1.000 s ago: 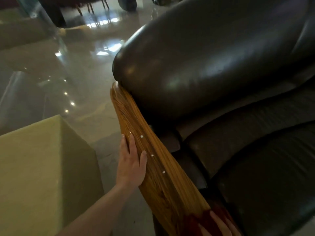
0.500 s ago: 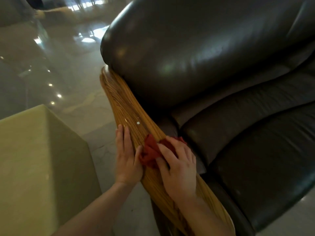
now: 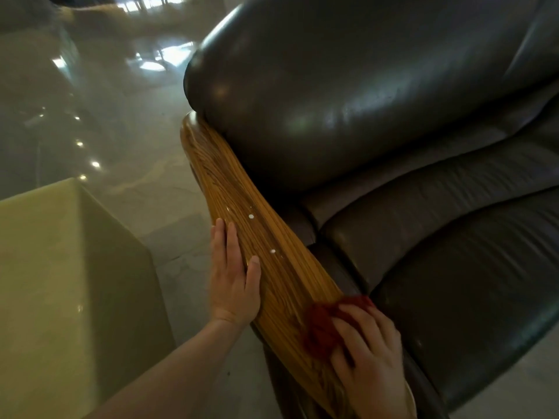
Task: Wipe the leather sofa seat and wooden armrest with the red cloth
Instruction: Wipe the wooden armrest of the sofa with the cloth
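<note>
A striped wooden armrest (image 3: 230,204) runs from the dark leather backrest (image 3: 348,95) down toward me. Small white specks dot its top near the middle. My right hand (image 3: 369,355) presses a crumpled red cloth (image 3: 320,328) onto the near part of the armrest. Flat against the armrest's outer left side lies my left hand (image 3: 233,273), fingers together, holding nothing. The dark leather seat cushion (image 3: 472,285) lies to the right of the armrest.
A pale yellow-green block (image 3: 60,291) stands at the left, close to my left forearm. A glossy stone floor (image 3: 127,122) with light reflections stretches behind it. A strip of floor separates the block from the armrest.
My right hand has dragged the red cloth down the armrest toward me, from beside my left hand to the near end. My left hand has stayed in place.
</note>
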